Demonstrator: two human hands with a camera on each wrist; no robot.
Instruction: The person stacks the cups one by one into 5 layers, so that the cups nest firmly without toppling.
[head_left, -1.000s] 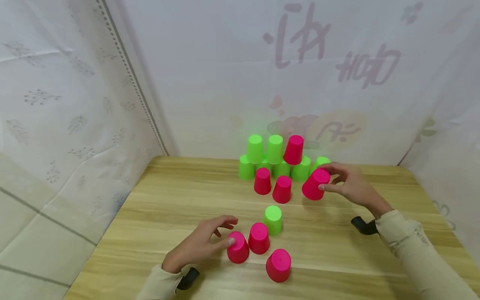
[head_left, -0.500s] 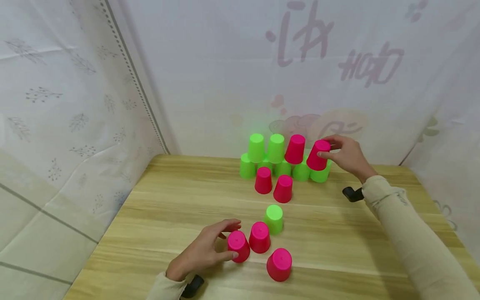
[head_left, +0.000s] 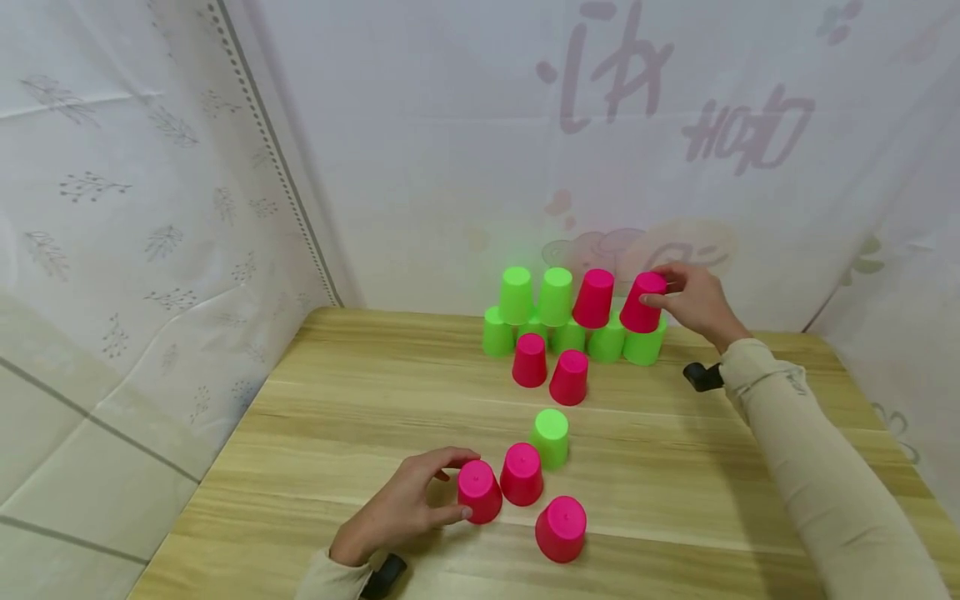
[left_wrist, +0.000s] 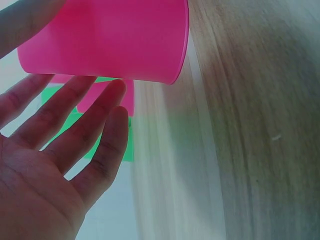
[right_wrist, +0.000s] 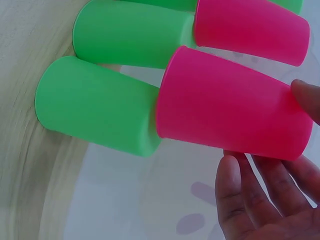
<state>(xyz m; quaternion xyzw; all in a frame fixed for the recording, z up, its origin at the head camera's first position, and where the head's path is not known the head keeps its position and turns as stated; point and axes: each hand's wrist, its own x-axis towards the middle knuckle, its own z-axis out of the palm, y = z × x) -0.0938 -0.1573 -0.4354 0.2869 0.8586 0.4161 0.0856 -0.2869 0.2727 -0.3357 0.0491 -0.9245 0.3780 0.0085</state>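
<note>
My right hand (head_left: 699, 305) pinches an upside-down pink cup (head_left: 641, 307) between thumb and fingers. That cup's rim meets the base of the rightmost green cup (right_wrist: 97, 105), at the end of a bottom row. On the same row stand another pink cup (head_left: 595, 298) and two green cups (head_left: 517, 296), forming an upper tier. At the table's near side, my left hand (head_left: 408, 506) holds an upside-down pink cup (head_left: 479, 492), thumb at its near side and fingers round its far side. In the left wrist view, the hand's lower fingers (left_wrist: 107, 150) are spread beside the cup.
Two pink cups (head_left: 530, 361) stand in front of the stack. A green cup (head_left: 551, 438), a pink cup (head_left: 522, 474) and another pink cup (head_left: 562, 529) stand near the left hand. A patterned cloth (head_left: 420, 192) hangs behind the wooden table (head_left: 360, 383).
My right hand has raised its pink cup from in front of the stack onto the rightmost green cup. The left hand has closed around the near pink cup, which stays in place.
</note>
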